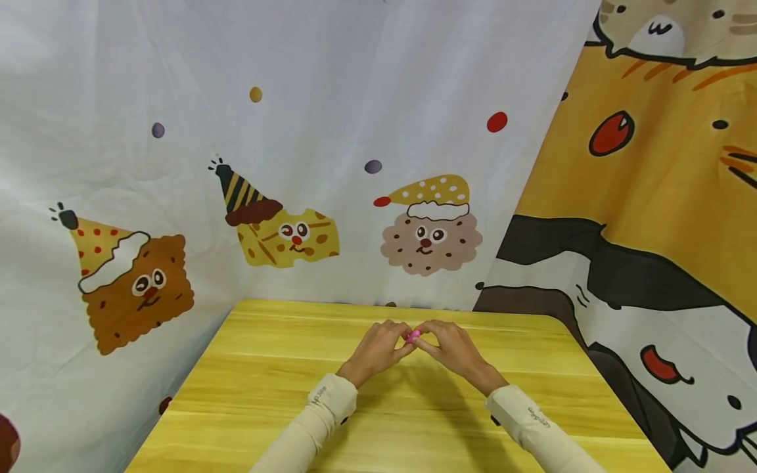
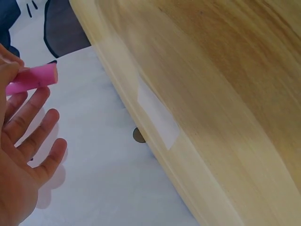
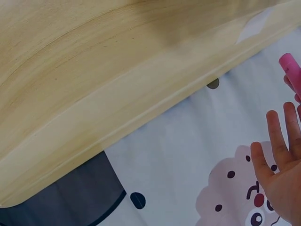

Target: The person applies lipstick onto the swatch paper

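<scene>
A short pink cylinder (image 1: pixel 413 336) is held above the table between both hands, at chest-front middle in the head view. My left hand (image 1: pixel 378 345) pinches it from the left with thumb and forefinger. From the other side my right hand (image 1: pixel 448 347) pinches it likewise. One flat end of the pink cylinder (image 2: pixel 40 76) shows at the left edge of the left wrist view, where the other left fingers spread loosely. In the right wrist view the pink cylinder (image 3: pixel 289 68) is cut off by the right edge. Its exact kind cannot be told.
Beneath the hands lies a yellow wood-grain table (image 1: pixel 266 368). A pale patch (image 2: pixel 157 115) shows near the table's far edge. Behind hangs a white cloth (image 1: pixel 319 98) with cartoon prints, and an orange, white and dark printed cloth (image 1: pixel 662 184) is on the right.
</scene>
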`<state>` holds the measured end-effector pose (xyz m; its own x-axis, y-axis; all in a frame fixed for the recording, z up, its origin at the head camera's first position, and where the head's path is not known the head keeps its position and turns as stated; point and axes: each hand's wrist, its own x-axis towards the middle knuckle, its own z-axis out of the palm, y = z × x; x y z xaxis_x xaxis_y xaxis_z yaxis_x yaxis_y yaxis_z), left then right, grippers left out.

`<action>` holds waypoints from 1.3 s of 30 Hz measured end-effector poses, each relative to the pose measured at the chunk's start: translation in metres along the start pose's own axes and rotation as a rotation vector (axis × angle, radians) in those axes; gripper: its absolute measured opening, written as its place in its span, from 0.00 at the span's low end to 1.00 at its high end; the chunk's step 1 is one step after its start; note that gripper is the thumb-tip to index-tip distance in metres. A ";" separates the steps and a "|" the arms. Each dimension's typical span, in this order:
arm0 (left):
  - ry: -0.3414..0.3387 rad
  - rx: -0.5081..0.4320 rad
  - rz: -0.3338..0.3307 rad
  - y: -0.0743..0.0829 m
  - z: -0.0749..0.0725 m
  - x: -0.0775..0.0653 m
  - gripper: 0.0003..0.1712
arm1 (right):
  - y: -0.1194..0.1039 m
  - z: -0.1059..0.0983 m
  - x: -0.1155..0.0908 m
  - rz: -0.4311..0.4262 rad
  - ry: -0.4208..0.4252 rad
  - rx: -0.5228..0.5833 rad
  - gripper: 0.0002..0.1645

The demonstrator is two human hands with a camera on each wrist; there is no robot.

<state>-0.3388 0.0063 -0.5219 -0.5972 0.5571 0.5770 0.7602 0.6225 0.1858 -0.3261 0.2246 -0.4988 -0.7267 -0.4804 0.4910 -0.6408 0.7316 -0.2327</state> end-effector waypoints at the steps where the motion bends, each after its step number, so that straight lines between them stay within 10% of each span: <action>1: -0.001 0.002 -0.001 0.000 0.000 0.000 0.12 | 0.000 0.000 0.000 0.001 0.000 0.003 0.08; 13: -0.050 -0.178 -0.132 0.000 -0.007 0.000 0.08 | 0.008 0.005 -0.009 0.068 -0.074 0.099 0.24; 39: -0.077 -0.286 -0.199 -0.003 -0.020 -0.005 0.11 | 0.002 0.013 -0.003 -0.055 -0.003 0.019 0.13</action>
<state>-0.3326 -0.0090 -0.5097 -0.7501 0.4872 0.4472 0.6613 0.5498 0.5102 -0.3285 0.2210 -0.5115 -0.6909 -0.5210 0.5013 -0.6843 0.6949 -0.2209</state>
